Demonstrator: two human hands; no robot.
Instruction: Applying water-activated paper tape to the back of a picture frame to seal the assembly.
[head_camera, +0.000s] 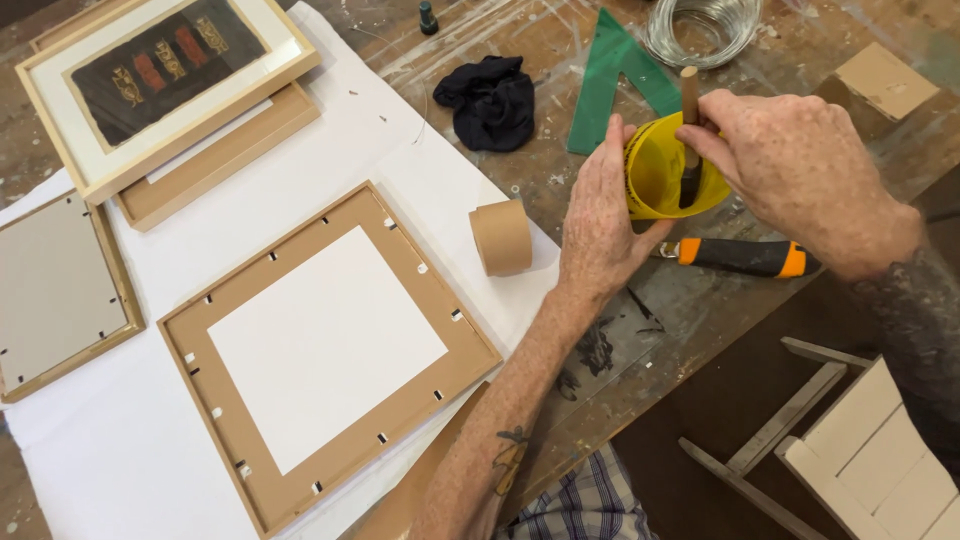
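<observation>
Left hand (600, 215) around yellow cup (665, 170), tape roll (500, 237) beside.

A picture-framing workshop. The wooden worktop (560, 40) is scarred with paint and glue marks, and carries a face-down frame (330, 355) on white paper (120, 440) at 7 o'clock, more frames (165, 85) at 10 o'clock, and a roll of brown tape (502, 237) at the centre. A coil of wire (700, 30) lies at 1 o'clock with a green set square (610, 80) beside it, and an orange-handled tool (745, 257) lies at 3 o'clock.
</observation>
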